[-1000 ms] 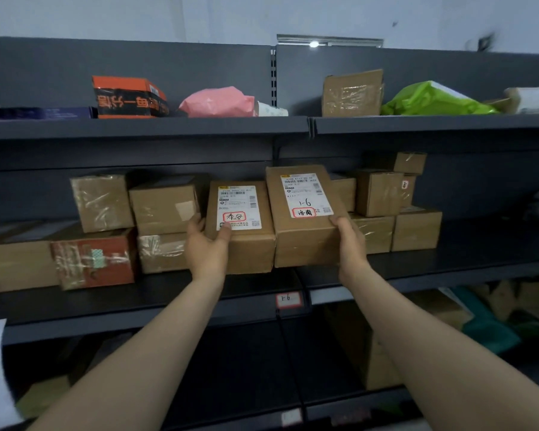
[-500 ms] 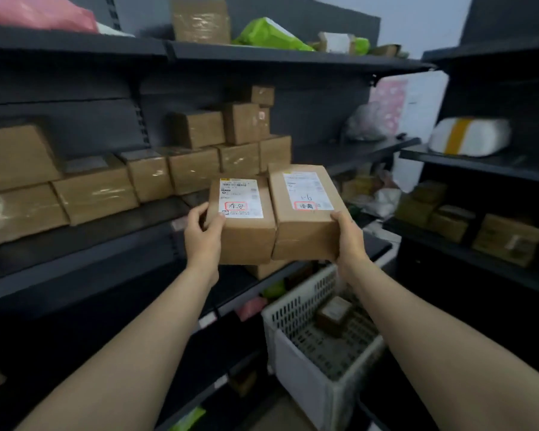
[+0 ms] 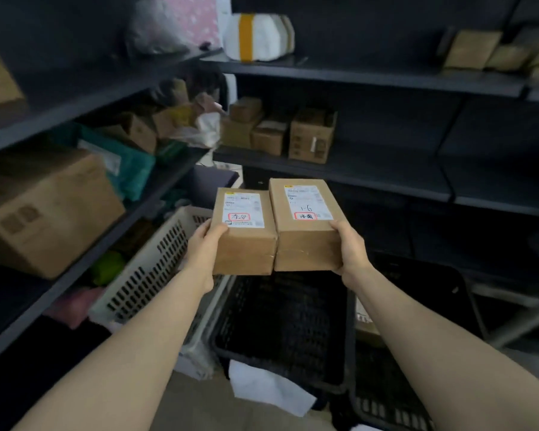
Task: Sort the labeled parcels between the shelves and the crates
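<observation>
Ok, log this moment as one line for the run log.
phase: holding | left hand: grips left parcel | right hand: grips right parcel | parcels side by side, touching | black crate below | white crate at left

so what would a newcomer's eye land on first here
Two brown labelled boxes side by side at centre: the left parcel gripped by the left hand, the right parcel by the right hand. Below them sits a black crate, with a white crate to its left.
</observation>
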Demonstrator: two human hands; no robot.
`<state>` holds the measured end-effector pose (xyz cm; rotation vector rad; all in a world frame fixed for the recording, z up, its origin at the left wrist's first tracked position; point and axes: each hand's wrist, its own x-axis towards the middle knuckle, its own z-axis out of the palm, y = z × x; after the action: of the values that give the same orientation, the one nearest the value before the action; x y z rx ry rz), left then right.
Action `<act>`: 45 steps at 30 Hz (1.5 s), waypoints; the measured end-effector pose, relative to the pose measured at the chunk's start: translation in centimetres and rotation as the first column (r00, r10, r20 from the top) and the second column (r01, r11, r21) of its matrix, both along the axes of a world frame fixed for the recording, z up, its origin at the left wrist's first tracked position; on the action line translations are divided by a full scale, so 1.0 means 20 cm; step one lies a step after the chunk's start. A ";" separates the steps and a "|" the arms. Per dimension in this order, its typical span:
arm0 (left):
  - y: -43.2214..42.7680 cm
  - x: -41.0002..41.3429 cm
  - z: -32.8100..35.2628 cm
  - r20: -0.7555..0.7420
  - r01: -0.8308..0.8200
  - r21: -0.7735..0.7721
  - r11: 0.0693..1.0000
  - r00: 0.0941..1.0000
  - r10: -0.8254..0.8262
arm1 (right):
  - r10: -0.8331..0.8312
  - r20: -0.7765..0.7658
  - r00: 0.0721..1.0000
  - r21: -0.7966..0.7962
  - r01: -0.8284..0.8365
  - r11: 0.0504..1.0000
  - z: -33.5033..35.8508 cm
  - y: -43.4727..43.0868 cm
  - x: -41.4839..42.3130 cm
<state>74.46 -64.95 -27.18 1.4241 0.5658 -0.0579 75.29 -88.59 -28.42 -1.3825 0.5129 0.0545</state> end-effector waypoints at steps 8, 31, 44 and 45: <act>-0.31 0.40 -0.45 -0.251 0.037 -0.037 0.999 0.967 -0.045 | -0.071 -0.174 0.982 -0.031 0.067 0.997 -0.45 -0.29 0.28; -0.44 0.73 -1.89 -0.446 0.559 0.277 0.781 0.795 -0.411 | -0.079 -0.316 0.946 -0.592 -0.131 0.796 -1.52 -0.01 0.55; -0.39 0.75 -2.09 -0.608 0.523 0.773 -0.360 0.446 -0.657 | -0.203 -0.273 0.940 -0.412 0.077 0.908 -1.79 -0.06 0.38; -0.39 0.79 -2.08 -0.585 0.509 0.791 -0.340 0.463 -0.666 | -0.196 -0.268 0.943 -0.394 0.079 0.916 -1.79 -0.06 0.40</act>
<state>90.19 -72.77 -68.73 3.0087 -0.6687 -0.5734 83.23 -89.89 -64.29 -1.7239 0.9159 0.0529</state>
